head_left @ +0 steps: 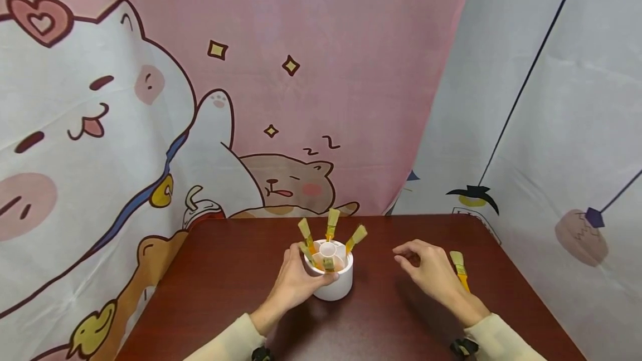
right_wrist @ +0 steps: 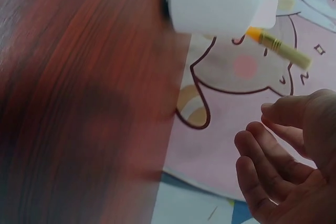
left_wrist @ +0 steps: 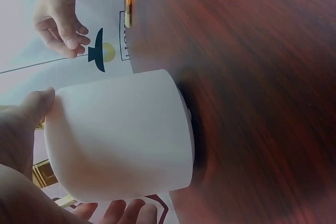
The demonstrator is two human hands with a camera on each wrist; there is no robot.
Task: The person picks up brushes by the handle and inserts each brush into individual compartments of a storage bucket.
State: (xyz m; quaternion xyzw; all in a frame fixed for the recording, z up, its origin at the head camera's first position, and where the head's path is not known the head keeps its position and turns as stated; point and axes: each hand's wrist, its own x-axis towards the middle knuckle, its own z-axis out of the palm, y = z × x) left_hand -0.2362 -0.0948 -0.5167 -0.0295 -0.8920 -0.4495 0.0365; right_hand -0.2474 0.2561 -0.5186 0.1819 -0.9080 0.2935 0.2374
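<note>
A round white pot [head_left: 333, 288] with inner compartments stands on the table, and several paint brushes [head_left: 332, 222] poke out of it, bristles up with yellow-orange handles. My left hand [head_left: 297, 278] grips the pot from the left, thumb on its near side and fingers round the far side. In the left wrist view the pot's smooth wall [left_wrist: 121, 135] fills the middle. To the right of the pot hovers my right hand [head_left: 426, 265], holding nothing, its fingers loosely bent. Another brush [head_left: 458, 266] lies beyond that hand's right side, its handle partly hidden by the wrist.
The dark red-brown wooden table [head_left: 225, 272] carries all of this. A pink cartoon curtain [head_left: 361, 99] hangs along its far edge, and a pale printed curtain [head_left: 551, 127] hangs on the right.
</note>
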